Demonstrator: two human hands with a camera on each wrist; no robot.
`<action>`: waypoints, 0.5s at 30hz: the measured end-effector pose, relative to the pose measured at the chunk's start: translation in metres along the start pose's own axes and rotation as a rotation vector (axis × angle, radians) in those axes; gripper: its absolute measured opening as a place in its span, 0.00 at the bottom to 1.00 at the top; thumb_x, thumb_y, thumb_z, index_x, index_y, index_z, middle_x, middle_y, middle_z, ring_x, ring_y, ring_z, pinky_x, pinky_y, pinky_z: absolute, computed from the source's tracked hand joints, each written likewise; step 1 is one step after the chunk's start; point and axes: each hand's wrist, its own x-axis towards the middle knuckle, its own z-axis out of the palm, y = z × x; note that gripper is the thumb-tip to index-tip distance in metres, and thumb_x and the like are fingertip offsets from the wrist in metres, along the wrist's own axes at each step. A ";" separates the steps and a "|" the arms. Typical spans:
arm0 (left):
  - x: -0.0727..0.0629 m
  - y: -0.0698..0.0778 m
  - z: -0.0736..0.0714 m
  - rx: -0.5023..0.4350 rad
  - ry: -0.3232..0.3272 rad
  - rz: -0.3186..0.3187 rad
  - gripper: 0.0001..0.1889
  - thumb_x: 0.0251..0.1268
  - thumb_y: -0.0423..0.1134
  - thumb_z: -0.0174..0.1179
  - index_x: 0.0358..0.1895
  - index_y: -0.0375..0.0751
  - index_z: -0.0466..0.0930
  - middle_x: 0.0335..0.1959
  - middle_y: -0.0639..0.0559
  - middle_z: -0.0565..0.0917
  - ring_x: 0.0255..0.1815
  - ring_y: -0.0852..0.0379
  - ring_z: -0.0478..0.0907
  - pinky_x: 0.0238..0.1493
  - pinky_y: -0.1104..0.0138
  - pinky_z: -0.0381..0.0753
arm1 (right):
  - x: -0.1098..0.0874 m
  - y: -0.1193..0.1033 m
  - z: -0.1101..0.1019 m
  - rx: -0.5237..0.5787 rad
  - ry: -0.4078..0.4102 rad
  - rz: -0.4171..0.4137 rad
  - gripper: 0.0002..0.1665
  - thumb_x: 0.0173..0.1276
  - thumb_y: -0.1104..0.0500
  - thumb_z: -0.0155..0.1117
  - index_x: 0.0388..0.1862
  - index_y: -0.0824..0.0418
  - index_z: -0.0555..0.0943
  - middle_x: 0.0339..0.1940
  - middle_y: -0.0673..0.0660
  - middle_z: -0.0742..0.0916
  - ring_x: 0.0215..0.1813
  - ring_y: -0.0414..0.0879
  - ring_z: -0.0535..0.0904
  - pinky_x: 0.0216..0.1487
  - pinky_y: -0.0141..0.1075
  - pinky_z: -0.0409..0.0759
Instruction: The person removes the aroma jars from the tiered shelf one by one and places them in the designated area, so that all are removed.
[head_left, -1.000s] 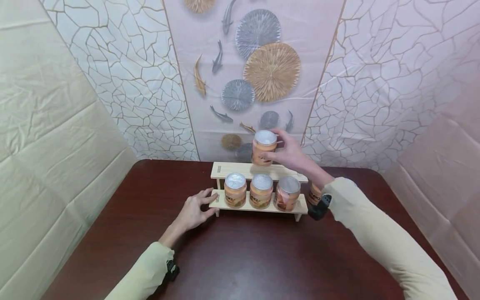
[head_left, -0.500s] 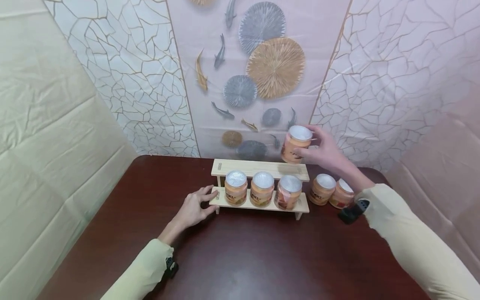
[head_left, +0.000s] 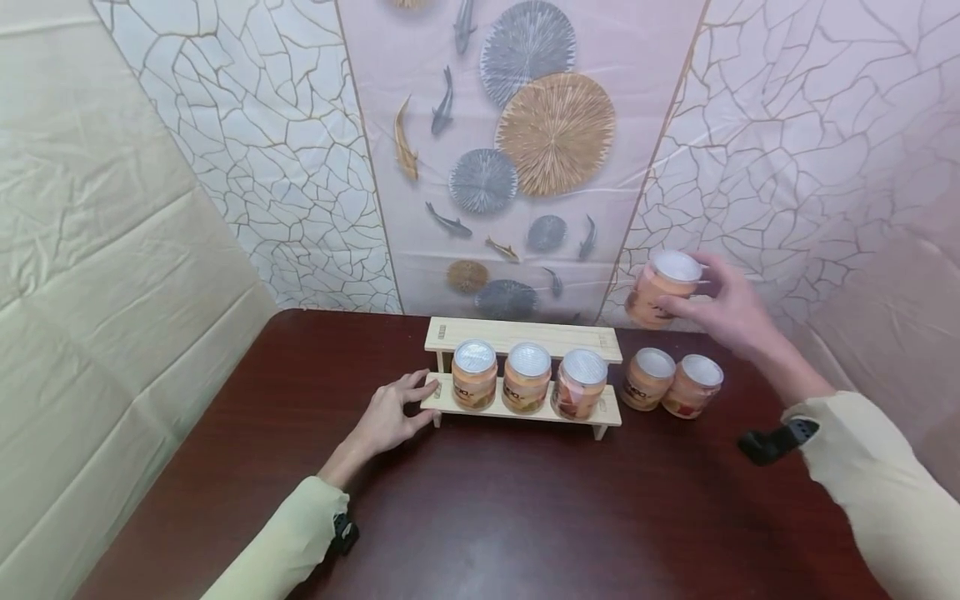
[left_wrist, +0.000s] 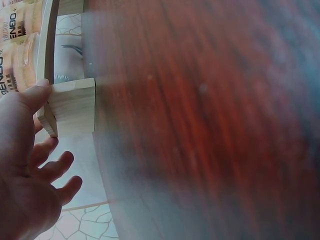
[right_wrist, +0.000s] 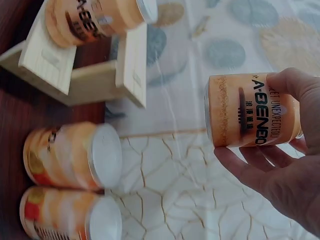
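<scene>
My right hand (head_left: 731, 308) grips an orange-labelled jar (right_wrist: 245, 112) with a pale, silvery lid and lifts it above the table, to the right of a two-step wooden rack (head_left: 521, 336). In the right wrist view, black lettering shows on the jar's label, with the thumb on one side and the fingers on the other. My left hand (head_left: 390, 414) pinches the left end of the rack's lower shelf (left_wrist: 47, 117). Along that shelf stand three similar jars: a left jar (head_left: 473, 385), a middle jar (head_left: 525, 387) and a right jar (head_left: 578, 393).
On the table right of the rack stand two more jars side by side, one nearer the rack (head_left: 647, 385) and one farther right (head_left: 690, 395). Behind the dark red wooden table (head_left: 495, 508) hangs a patterned cloth (head_left: 300, 167). Pale cloth walls (head_left: 112, 250) flank both sides.
My right hand has carried the jar rightward from above the rack's upper shelf to above the two table jars, which have come into view. My left hand has stayed on the rack.
</scene>
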 end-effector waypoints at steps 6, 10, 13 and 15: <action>0.001 0.000 0.000 0.014 0.005 0.005 0.24 0.59 0.38 0.72 0.59 0.34 0.83 0.64 0.32 0.76 0.63 0.31 0.73 0.59 0.41 0.72 | -0.009 0.013 -0.023 -0.039 0.045 0.031 0.47 0.65 0.53 0.74 0.77 0.63 0.62 0.63 0.69 0.75 0.60 0.60 0.72 0.40 0.21 0.72; 0.002 -0.001 0.001 0.006 0.011 0.010 0.25 0.59 0.38 0.73 0.59 0.34 0.83 0.63 0.32 0.76 0.63 0.34 0.74 0.58 0.43 0.74 | -0.014 0.023 -0.033 -0.063 0.063 0.054 0.49 0.65 0.51 0.74 0.78 0.63 0.60 0.65 0.68 0.74 0.60 0.60 0.71 0.40 0.20 0.71; 0.002 -0.002 0.001 0.010 0.007 0.010 0.25 0.59 0.39 0.73 0.59 0.35 0.83 0.63 0.33 0.76 0.63 0.35 0.74 0.58 0.43 0.74 | -0.020 0.031 -0.038 -0.084 0.069 0.068 0.48 0.66 0.51 0.73 0.78 0.63 0.60 0.65 0.68 0.74 0.62 0.64 0.71 0.39 0.19 0.70; 0.001 -0.002 0.001 0.012 0.006 0.008 0.25 0.59 0.39 0.73 0.59 0.35 0.83 0.64 0.33 0.76 0.63 0.35 0.74 0.58 0.43 0.74 | -0.024 0.038 -0.041 -0.107 0.083 0.069 0.47 0.65 0.51 0.73 0.77 0.64 0.61 0.64 0.68 0.74 0.59 0.56 0.74 0.39 0.18 0.69</action>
